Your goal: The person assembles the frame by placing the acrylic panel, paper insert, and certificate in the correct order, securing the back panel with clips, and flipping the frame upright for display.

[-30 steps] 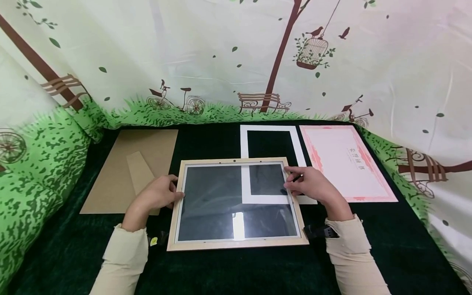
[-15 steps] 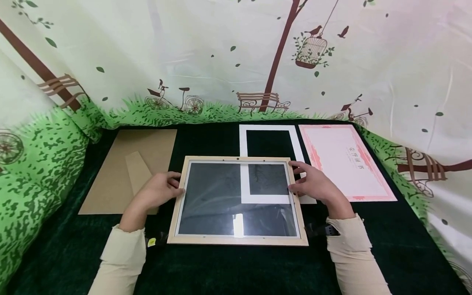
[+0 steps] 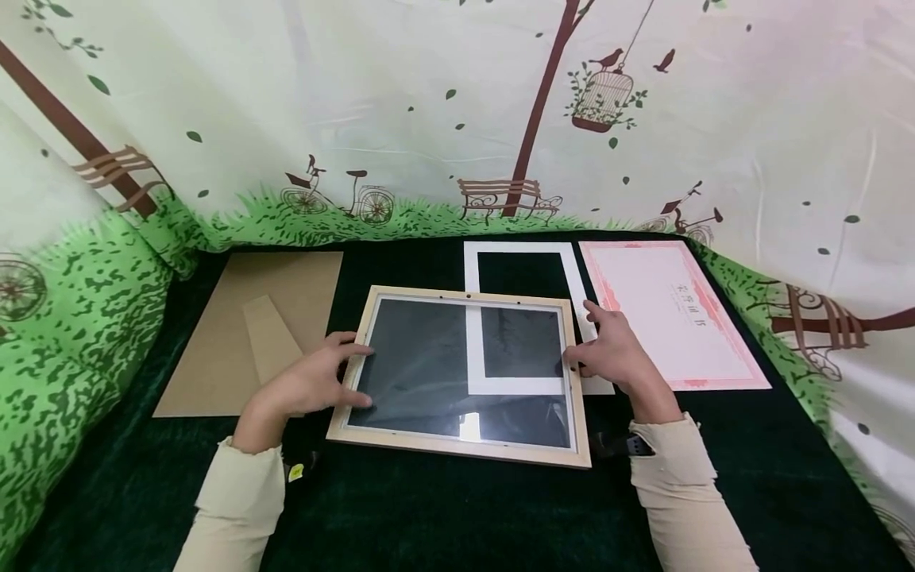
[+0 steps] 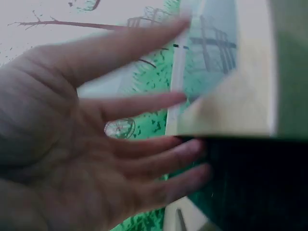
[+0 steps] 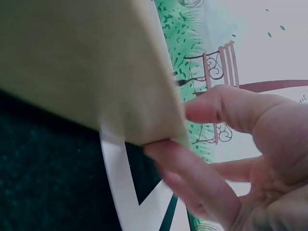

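A light wooden picture frame [image 3: 457,448] with a see-through pane [image 3: 418,373] is held up over the dark green cloth, slightly slanted. My right hand [image 3: 611,349] pinches its right bar; in the right wrist view the thumb is on one face and fingers [image 5: 178,161] are at the edge. My left hand [image 3: 307,385] is spread at the left bar, thumb and fingertips reaching over it. Straight, parted fingers [image 4: 144,106] show beside the frame's corner in the left wrist view. Through the pane appears part of a white mat [image 3: 525,248] lying behind.
On the left lies a brown backing board [image 3: 200,349] with a stand flap [image 3: 270,334]. A pink-bordered sheet [image 3: 643,318] with printed characters lies at the right, beside the mat. A printed curtain [image 3: 400,95] hangs behind the dark green cloth [image 3: 457,524].
The frame has risen and moved away from me, its left side now higher than its right. My left fingers have spread apart, and the right index finger has lifted off the bar.
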Tool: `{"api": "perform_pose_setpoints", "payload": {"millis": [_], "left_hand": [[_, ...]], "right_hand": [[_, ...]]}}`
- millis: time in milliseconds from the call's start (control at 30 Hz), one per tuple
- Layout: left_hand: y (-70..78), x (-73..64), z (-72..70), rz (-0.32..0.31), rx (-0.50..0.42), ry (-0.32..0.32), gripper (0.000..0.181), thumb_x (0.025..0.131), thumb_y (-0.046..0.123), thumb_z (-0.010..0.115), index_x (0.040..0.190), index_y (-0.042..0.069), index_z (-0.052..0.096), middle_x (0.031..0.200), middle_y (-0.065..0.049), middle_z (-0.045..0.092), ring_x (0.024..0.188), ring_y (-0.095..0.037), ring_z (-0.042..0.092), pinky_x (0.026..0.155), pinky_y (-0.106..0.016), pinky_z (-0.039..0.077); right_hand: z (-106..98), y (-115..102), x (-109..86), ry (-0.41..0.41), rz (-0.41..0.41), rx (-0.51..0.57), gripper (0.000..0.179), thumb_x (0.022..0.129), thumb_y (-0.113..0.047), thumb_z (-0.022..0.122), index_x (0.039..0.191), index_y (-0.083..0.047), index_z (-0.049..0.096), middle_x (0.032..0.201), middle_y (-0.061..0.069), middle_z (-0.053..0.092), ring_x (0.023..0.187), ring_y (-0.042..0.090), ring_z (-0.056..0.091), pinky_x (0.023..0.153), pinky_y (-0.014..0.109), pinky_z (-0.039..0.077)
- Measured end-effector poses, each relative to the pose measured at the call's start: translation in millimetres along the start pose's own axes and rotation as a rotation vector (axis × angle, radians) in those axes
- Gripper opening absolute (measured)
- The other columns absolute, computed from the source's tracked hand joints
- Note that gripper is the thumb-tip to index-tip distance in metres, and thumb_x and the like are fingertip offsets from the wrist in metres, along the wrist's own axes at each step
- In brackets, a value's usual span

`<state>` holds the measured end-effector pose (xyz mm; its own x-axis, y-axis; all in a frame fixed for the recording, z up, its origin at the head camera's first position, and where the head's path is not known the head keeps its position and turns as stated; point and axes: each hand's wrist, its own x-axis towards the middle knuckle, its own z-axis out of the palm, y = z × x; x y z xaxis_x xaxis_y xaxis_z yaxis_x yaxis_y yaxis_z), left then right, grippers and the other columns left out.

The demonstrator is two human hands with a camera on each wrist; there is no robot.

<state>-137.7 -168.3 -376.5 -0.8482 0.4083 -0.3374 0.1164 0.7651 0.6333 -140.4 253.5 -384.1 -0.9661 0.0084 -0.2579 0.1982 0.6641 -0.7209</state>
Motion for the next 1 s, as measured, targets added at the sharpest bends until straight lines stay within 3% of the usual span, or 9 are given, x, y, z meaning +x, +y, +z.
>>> {"api": "perform_pose_setpoints", "payload": {"millis": [100, 200, 367, 500, 600, 667, 800, 900, 1000], "left_hand": [[1.0, -1.5, 3.9, 0.009, 0.047, -0.064, 0.103, 0.068, 0.031, 0.093, 0.153, 0.008, 0.039, 0.162, -0.024, 0.005, 0.145, -0.047, 0.020, 0.112, -0.063, 0.031], [1.6, -2.4, 6.8, 0.032, 0.072, -0.080, 0.115, 0.061, 0.029, 0.096, 0.155, 0.008, 0.033, 0.163, -0.023, 0.000, 0.146, -0.047, 0.013, 0.114, -0.066, 0.025], [3.7, -3.8, 8.5, 0.037, 0.116, -0.073, 0.117, 0.060, 0.029, 0.097, 0.156, 0.011, 0.033, 0.164, -0.024, -0.003, 0.147, -0.047, 0.011, 0.114, -0.067, 0.025], [7.0, -6.2, 10.4, 0.020, 0.172, -0.096, 0.126, 0.055, 0.033, 0.098, 0.158, 0.016, 0.027, 0.164, -0.026, -0.008, 0.149, -0.050, 0.005, 0.113, -0.070, 0.022], [8.5, -7.3, 12.3, 0.020, 0.221, -0.094, 0.131, 0.053, 0.034, 0.099, 0.159, 0.018, 0.024, 0.163, -0.027, -0.009, 0.148, -0.051, 0.005, 0.113, -0.071, 0.021], [9.0, -7.4, 12.4, 0.031, 0.239, -0.082, 0.131, 0.053, 0.035, 0.099, 0.159, 0.018, 0.025, 0.163, -0.027, -0.007, 0.148, -0.051, 0.006, 0.112, -0.071, 0.022], [6.2, -5.8, 9.6, 0.033, 0.225, -0.064, 0.124, 0.056, 0.032, 0.099, 0.158, 0.016, 0.030, 0.165, -0.025, -0.003, 0.149, -0.049, 0.010, 0.113, -0.069, 0.025], [2.8, -3.4, 6.0, 0.038, 0.199, -0.046, 0.114, 0.061, 0.028, 0.097, 0.155, 0.011, 0.035, 0.164, -0.024, 0.007, 0.146, -0.047, 0.020, 0.113, -0.066, 0.029], [0.6, -1.3, 2.3, 0.033, 0.160, -0.021, 0.103, 0.067, 0.024, 0.094, 0.152, 0.007, 0.040, 0.161, -0.024, 0.020, 0.139, -0.044, 0.033, 0.112, -0.062, 0.034]], "right_hand": [[-1.8, 3.5, 1.1, -0.027, -0.050, 0.038, 0.095, 0.084, -0.004, 0.072, 0.160, -0.006, 0.015, 0.152, 0.030, 0.029, 0.084, 0.030, 0.073, 0.065, 0.038, 0.061], [-2.9, 8.4, 3.4, -0.107, -0.097, 0.077, 0.090, 0.086, -0.001, 0.070, 0.159, -0.007, 0.018, 0.146, 0.028, 0.037, 0.074, 0.022, 0.071, 0.065, 0.039, 0.061], [-2.9, 13.6, 6.7, -0.171, -0.089, 0.078, 0.093, 0.087, -0.003, 0.069, 0.161, -0.011, 0.012, 0.104, 0.024, 0.062, 0.068, 0.020, 0.067, 0.065, 0.038, 0.060], [-1.3, 16.1, 9.3, -0.181, -0.080, 0.062, 0.099, 0.086, -0.004, 0.067, 0.162, -0.019, 0.005, 0.080, 0.015, 0.062, 0.066, 0.020, 0.062, 0.061, 0.034, 0.056], [0.2, 17.6, 11.6, -0.179, -0.102, 0.052, 0.098, 0.085, -0.004, 0.066, 0.162, -0.022, 0.007, 0.091, 0.020, 0.064, 0.066, 0.021, 0.062, 0.059, 0.034, 0.053], [0.5, 18.7, 12.7, -0.175, -0.131, 0.056, 0.095, 0.085, -0.003, 0.065, 0.161, -0.020, 0.012, 0.115, 0.024, 0.060, 0.068, 0.023, 0.063, 0.059, 0.034, 0.054], [-0.5, 20.4, 12.6, -0.165, -0.183, 0.064, 0.090, 0.084, -0.002, 0.068, 0.159, -0.014, 0.020, 0.157, 0.021, 0.025, 0.071, 0.023, 0.064, 0.060, 0.035, 0.057], [-2.0, 20.8, 11.3, -0.157, -0.195, 0.067, 0.089, 0.084, -0.002, 0.069, 0.159, -0.010, 0.021, 0.163, 0.019, 0.009, 0.072, 0.021, 0.065, 0.060, 0.034, 0.058], [-4.3, 20.7, 9.6, -0.140, -0.179, 0.058, 0.087, 0.086, -0.004, 0.069, 0.159, -0.008, 0.021, 0.160, 0.023, 0.010, 0.077, 0.023, 0.067, 0.064, 0.033, 0.058]]}}
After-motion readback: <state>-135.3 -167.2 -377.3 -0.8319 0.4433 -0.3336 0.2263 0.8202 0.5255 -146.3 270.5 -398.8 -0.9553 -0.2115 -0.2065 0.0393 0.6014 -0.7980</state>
